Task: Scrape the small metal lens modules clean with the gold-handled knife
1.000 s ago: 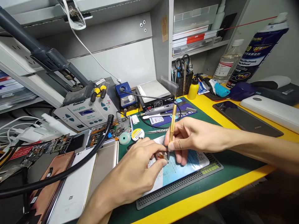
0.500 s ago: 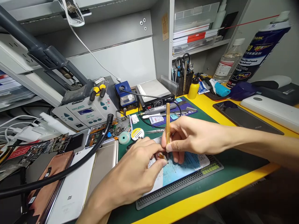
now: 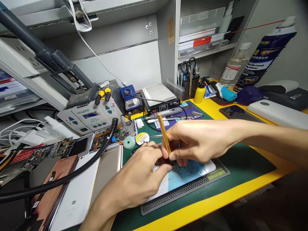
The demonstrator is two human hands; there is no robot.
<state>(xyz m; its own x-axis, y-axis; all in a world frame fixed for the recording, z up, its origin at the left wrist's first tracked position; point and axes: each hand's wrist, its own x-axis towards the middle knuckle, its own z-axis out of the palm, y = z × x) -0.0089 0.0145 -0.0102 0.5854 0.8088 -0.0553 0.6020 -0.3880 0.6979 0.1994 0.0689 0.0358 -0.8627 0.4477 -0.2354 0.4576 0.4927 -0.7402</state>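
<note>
My right hand [image 3: 197,141] grips a slim gold pen-shaped tool [image 3: 164,134] between thumb and fingers. The tool leans, its top toward the left; its working tip is hidden. Close beside it, my left hand [image 3: 141,175] is closed, thumb and forefinger pinching a small electronic part that my fingers now almost wholly cover. Both hands rest over a blue and white printed sheet [image 3: 179,180]. Under that sheet lies a grey mat with a honeycomb border [image 3: 183,191].
A black hose [image 3: 89,170] crosses the left side above several phones, including a white one [image 3: 77,189]. Behind stand a hot-air station [image 3: 90,117] and a black mesh pen holder [image 3: 191,88]. A spray can [image 3: 263,61] stands at right. A green work mat [image 3: 245,166] covers the table.
The gold tool's top has tipped to the left, and my right hand has rolled and shifted slightly left with it. The small part with an orange strip, visible earlier, is now mostly covered.
</note>
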